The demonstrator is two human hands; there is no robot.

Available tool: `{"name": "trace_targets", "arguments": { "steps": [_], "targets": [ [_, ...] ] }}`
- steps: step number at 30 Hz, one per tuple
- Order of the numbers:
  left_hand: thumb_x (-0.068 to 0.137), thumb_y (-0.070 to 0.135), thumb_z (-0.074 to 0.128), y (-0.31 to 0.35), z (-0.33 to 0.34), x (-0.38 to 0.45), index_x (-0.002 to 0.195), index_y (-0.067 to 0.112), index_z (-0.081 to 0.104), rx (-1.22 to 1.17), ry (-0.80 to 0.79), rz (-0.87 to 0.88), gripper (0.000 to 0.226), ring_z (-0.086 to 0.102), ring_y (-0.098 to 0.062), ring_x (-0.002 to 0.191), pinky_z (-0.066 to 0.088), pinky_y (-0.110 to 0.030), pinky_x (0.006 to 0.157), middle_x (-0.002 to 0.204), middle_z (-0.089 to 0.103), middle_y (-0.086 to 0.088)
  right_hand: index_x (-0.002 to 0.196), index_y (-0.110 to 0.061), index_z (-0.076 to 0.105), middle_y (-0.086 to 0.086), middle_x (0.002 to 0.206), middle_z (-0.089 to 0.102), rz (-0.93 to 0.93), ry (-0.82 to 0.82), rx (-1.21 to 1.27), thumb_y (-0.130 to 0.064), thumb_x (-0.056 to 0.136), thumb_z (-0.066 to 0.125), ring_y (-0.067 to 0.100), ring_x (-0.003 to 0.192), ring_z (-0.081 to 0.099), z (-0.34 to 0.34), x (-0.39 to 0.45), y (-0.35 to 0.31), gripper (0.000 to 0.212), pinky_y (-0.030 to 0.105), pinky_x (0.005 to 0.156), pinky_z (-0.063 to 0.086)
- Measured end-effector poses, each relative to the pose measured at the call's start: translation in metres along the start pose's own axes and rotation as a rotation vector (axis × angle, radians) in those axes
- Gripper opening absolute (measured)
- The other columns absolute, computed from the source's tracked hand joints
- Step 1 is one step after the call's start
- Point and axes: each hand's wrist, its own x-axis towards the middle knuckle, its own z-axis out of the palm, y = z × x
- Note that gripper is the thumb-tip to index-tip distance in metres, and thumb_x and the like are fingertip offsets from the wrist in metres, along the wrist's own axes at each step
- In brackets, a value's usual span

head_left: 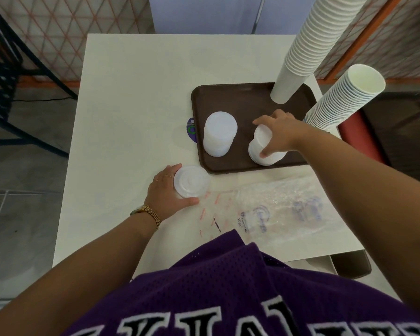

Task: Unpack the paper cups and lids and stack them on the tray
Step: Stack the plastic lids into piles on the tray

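lids are going onto the tray (204,98) now. her right hand (278,133) grips a lid stack (260,144) standing on it; her left hand (164,190) clasps another lid pile (191,181) on the table (131,93), which likely needs lifting across next.

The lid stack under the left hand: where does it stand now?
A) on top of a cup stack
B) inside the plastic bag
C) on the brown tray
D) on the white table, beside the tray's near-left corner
D: the left hand holds this lid stack on the white table, just outside the brown tray.
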Motion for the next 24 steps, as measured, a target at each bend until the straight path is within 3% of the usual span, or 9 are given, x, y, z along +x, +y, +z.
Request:
{"name": "trace_targets", "arguments": {
  "steps": [7, 14, 17, 21, 24],
  "targets": [
    [0.051, 0.065, 0.084, -0.005, 0.001, 0.001, 0.143, 0.024, 0.036, 0.002, -0.023, -0.029, 0.111, 0.043, -0.025, 0.129, 0.039, -0.051, 0.108, 0.142, 0.046, -0.001, 0.14, -0.035, 0.033, 0.008, 0.144, 0.03, 0.029, 0.012, -0.044, -0.036, 0.07, 0.084, 0.034, 0.133, 0.032, 0.01, 0.0, -0.004, 0.087, 0.05, 0.101, 0.043],
    [0.051, 0.065, 0.084, -0.006, 0.002, 0.001, 0.142, 0.024, 0.037, 0.007, -0.02, -0.02, 0.11, 0.043, -0.024, 0.128, 0.039, -0.05, 0.107, 0.141, 0.047, -0.001, 0.144, -0.036, 0.029, 0.008, 0.147, 0.028, 0.065, 0.033, -0.006, -0.044, 0.064, 0.087, 0.034, 0.135, 0.029, 0.019, -0.004, 0.0, 0.099, 0.054, 0.105, 0.04],
    [0.051, 0.065, 0.084, -0.007, 0.002, 0.001, 0.142, 0.024, 0.037, 0.008, -0.025, -0.016, 0.11, 0.043, -0.024, 0.128, 0.039, -0.05, 0.107, 0.141, 0.047, -0.001, 0.149, -0.037, 0.025, 0.006, 0.154, 0.026, 0.027, 0.18, 0.028, -0.055, 0.065, 0.082, 0.033, 0.141, 0.021, 0.014, -0.012, 0.001, 0.104, 0.055, 0.11, 0.031],
    [0.05, 0.065, 0.083, -0.006, 0.001, 0.0, 0.141, 0.023, 0.038, 0.011, -0.017, -0.005, 0.11, 0.043, -0.025, 0.127, 0.039, -0.051, 0.107, 0.139, 0.048, -0.002, 0.135, -0.025, 0.053, 0.005, 0.137, 0.051, -0.062, 0.597, 0.23, -0.051, 0.084, 0.067, 0.029, 0.13, 0.037, 0.017, -0.032, -0.012, 0.059, 0.047, 0.104, 0.035],
    [0.052, 0.063, 0.085, -0.006, 0.001, 0.0, 0.141, 0.021, 0.039, 0.004, -0.015, -0.006, 0.109, 0.042, -0.026, 0.128, 0.038, -0.05, 0.108, 0.14, 0.048, -0.003, 0.108, -0.017, 0.07, 0.004, 0.11, 0.065, -0.105, 0.658, 0.368, -0.038, 0.09, 0.063, 0.025, 0.109, 0.053, 0.038, -0.043, -0.037, 0.029, 0.041, 0.091, 0.044]
  ]
}}
